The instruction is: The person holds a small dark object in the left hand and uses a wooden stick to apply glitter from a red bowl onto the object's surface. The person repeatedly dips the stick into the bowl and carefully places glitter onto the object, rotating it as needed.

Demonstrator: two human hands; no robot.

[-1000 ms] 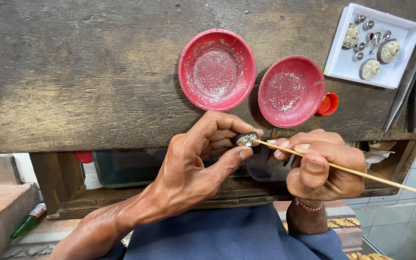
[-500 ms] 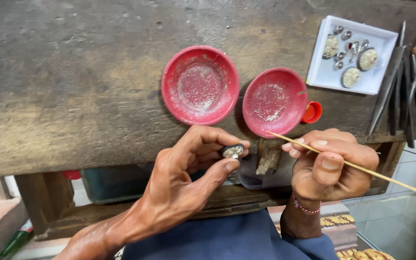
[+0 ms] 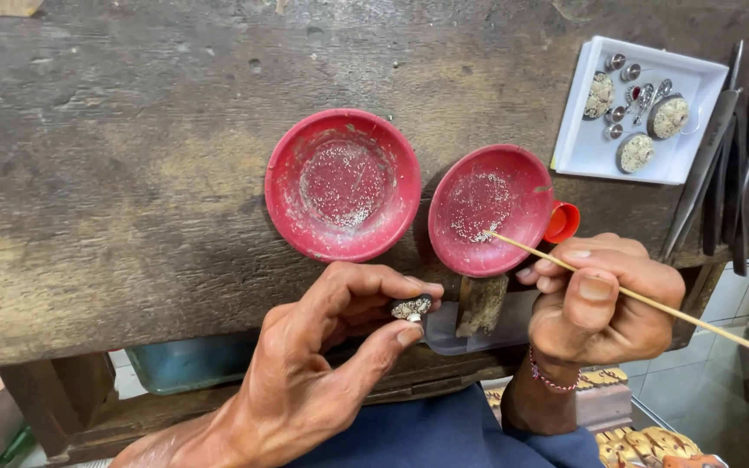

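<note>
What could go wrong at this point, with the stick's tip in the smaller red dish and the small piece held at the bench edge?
The left hand pinches the small round piece between fingertip and thumb, past the bench edge; a slip would likely drop it into the lap. The right hand dips a thin stick into the smaller red dish, which overhangs that edge; a firm push might tip it and spill the fine grains.

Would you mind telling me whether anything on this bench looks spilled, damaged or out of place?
Nothing stands out. The beads sit inside both red bowls, the white tray lies flat on the worn bench, and tools rest beside it.
</note>
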